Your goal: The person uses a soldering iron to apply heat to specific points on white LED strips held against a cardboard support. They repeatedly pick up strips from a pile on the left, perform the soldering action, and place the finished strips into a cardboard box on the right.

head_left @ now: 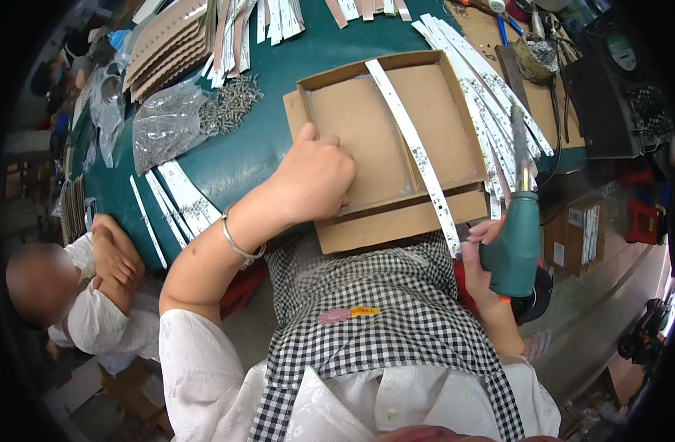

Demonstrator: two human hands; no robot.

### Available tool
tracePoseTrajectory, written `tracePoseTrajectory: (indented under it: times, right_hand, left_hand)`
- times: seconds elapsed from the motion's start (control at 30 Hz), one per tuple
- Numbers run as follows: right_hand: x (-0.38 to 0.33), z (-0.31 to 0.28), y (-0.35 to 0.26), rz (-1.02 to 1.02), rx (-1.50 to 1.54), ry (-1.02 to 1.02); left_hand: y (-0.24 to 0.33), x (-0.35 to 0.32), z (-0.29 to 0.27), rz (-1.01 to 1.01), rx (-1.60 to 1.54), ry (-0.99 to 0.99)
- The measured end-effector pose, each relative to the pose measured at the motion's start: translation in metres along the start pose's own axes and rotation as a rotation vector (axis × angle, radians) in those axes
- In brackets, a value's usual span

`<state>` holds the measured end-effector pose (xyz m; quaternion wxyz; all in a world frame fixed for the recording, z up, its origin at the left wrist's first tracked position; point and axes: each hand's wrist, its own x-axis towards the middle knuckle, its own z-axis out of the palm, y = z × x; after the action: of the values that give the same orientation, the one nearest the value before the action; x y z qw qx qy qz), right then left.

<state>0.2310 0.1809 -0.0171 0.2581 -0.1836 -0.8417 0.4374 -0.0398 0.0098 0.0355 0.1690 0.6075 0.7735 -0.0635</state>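
A shallow cardboard box (404,223) sits at the table's near edge, close against my checked apron. My left hand (317,175) is closed over its left side. The curled fingers hide whatever they hold. Slanting across the box is a long white circuit-board strip (418,156) with small components. Its near end passes over the box's front edge to my right hand (475,259), where fingers and thumb close on it. A green power tool (516,239), shaped like an electric screwdriver, covers much of that hand; whether the hand touches the tool cannot be told.
More white strips (481,96) lie right of the box, others (179,199) to its left. Loose screws (234,103) spill by a plastic bag (168,125). Stacked brown boards (168,48) stand at far left. A person with folded arms (113,261) sits at left.
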Motion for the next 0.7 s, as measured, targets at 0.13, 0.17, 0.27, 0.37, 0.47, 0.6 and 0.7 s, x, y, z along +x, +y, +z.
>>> tracePoseTrajectory:
  times: [0.13, 0.17, 0.27, 0.37, 0.47, 0.6, 0.7]
  right_hand:
    - [0.004, 0.003, 0.000, -0.070, -0.221, -0.084]
    - [0.003, 0.008, -0.002, -0.018, -0.181, -0.095]
    - [-0.001, 0.017, 0.000, 0.048, -0.081, -0.094]
    - [0.000, 0.025, -0.011, 0.151, 0.132, -0.087]
    - [0.000, 0.030, -0.010, 0.131, 0.142, -0.120]
    - [-0.004, 0.030, -0.006, 0.260, 0.294, -0.207]
    - [0.003, 0.024, -0.009, 0.192, 0.350, -0.187]
  left_hand:
    - [-0.001, -0.010, -0.001, -0.047, -0.076, 0.134]
    - [-0.001, -0.011, 0.001, -0.057, -0.071, 0.143]
    - [0.001, -0.011, 0.013, -0.078, -0.053, 0.188]
    - [0.002, -0.010, 0.013, -0.049, -0.047, 0.225]
    - [0.006, -0.011, 0.009, -0.029, 0.027, 0.185]
    - [0.011, 0.003, 0.008, -0.084, 0.103, 0.103]
    - [0.009, 0.001, 0.002, -0.050, -0.038, 0.083]
